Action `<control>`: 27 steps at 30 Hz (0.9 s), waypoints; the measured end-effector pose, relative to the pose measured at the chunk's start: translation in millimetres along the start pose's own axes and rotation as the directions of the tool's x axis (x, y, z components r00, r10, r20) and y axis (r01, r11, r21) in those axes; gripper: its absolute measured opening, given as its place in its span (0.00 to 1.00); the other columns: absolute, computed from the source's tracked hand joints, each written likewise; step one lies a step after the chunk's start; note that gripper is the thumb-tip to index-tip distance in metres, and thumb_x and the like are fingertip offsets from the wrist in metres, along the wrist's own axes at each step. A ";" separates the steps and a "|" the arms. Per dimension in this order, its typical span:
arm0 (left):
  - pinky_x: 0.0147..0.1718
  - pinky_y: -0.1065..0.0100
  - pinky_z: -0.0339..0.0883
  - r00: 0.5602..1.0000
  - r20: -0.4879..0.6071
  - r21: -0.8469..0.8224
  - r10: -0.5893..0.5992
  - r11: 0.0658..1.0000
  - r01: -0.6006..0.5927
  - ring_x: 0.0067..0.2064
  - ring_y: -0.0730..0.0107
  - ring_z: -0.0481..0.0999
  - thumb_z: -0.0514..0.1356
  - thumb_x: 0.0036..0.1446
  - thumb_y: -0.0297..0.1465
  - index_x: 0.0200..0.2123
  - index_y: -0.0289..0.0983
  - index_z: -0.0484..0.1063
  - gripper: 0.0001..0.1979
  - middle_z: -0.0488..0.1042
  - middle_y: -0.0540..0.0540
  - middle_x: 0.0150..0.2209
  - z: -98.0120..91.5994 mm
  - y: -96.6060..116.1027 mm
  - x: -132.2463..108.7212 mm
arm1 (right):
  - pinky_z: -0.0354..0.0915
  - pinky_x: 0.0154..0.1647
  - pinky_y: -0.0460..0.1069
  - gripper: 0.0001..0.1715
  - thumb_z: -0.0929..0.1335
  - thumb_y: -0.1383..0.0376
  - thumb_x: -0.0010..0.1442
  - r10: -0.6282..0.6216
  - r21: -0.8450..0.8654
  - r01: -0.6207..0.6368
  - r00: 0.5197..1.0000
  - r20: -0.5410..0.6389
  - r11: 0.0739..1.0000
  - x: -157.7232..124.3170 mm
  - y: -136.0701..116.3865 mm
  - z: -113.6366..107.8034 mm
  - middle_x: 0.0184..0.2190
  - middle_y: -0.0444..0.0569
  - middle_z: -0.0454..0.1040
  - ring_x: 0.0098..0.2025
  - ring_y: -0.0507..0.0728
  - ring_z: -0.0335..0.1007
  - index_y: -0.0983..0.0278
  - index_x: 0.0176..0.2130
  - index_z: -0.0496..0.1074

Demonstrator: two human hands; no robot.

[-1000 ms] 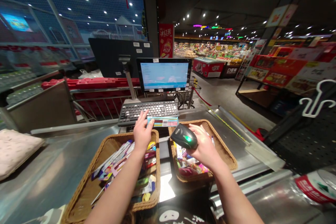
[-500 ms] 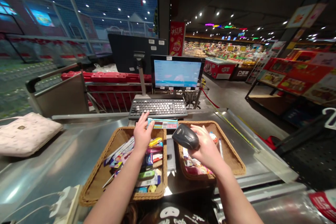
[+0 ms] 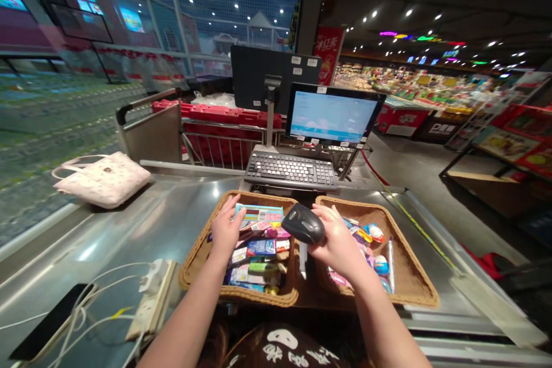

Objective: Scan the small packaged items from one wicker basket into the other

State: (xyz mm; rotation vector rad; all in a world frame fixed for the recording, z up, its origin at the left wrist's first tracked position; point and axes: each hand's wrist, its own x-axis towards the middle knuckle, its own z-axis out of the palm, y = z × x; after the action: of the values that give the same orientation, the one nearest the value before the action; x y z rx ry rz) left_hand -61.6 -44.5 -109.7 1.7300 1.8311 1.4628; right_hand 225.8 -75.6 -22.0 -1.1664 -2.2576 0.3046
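Observation:
My right hand (image 3: 338,241) is wrapped around a black barcode scanner (image 3: 303,223), holding it over the gap between two wicker baskets. Over the upper left part of the left basket (image 3: 186,264) is my left hand (image 3: 226,229), fingers apart. Its thumb is close to a light blue and pink packet (image 3: 260,214); whether they touch is hard to see. That packet lies at the far end of the left basket, on several wrapped snacks such as a green one (image 3: 263,268). The right basket (image 3: 414,276) contains small colourful sweets, including a blue-topped one (image 3: 381,264), and a thin white stick-like item (image 3: 391,264).
Behind the baskets stand a keyboard (image 3: 291,169) and a lit monitor (image 3: 332,115). A pale handbag (image 3: 106,179) rests on the metal counter (image 3: 172,207) at left. Near me lie a phone (image 3: 52,322), white cables and a power strip (image 3: 149,299).
My view has turned left, so things appear further right. The light blue packet has gone from above the baskets' far edge down into the left basket. My right hand still holds the scanner.

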 end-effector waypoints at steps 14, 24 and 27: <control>0.59 0.29 0.43 0.942 0.288 0.340 -0.175 0.938 0.070 0.67 0.48 0.55 0.51 0.62 0.38 0.41 0.44 0.78 0.16 0.70 0.47 0.59 -53.2 -30.8 -36.1 | 0.55 0.62 0.67 0.15 0.69 0.69 0.48 -0.022 0.077 0.010 0.988 0.156 0.997 11.6 -32.7 25.0 0.46 0.51 0.75 0.57 0.66 0.65 0.60 0.39 0.74; 0.62 0.33 0.41 0.918 0.368 0.620 -0.151 0.775 -0.121 0.66 0.48 0.58 0.54 0.61 0.33 0.29 0.40 0.79 0.14 0.71 0.41 0.58 -61.4 -33.0 -57.6 | 0.49 0.65 0.66 0.16 0.69 0.71 0.47 -0.067 0.127 0.041 0.976 0.208 0.991 15.1 -39.9 40.0 0.48 0.51 0.74 0.54 0.64 0.66 0.60 0.39 0.74; 0.62 0.35 0.44 0.927 0.354 0.668 -0.127 0.728 -0.155 0.67 0.45 0.56 0.59 0.56 0.31 0.34 0.38 0.79 0.08 0.67 0.38 0.61 -63.8 -32.2 -60.4 | 0.49 0.65 0.66 0.17 0.69 0.71 0.46 -0.071 0.135 0.045 0.978 0.194 0.990 14.3 -39.4 42.8 0.48 0.51 0.74 0.54 0.64 0.66 0.61 0.38 0.74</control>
State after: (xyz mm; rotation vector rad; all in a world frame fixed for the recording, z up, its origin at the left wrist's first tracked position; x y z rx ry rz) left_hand -111.5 -120.8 -130.7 2.1309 2.2769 0.3503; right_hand 167.8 -84.9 -33.7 -1.0401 -2.3975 0.5579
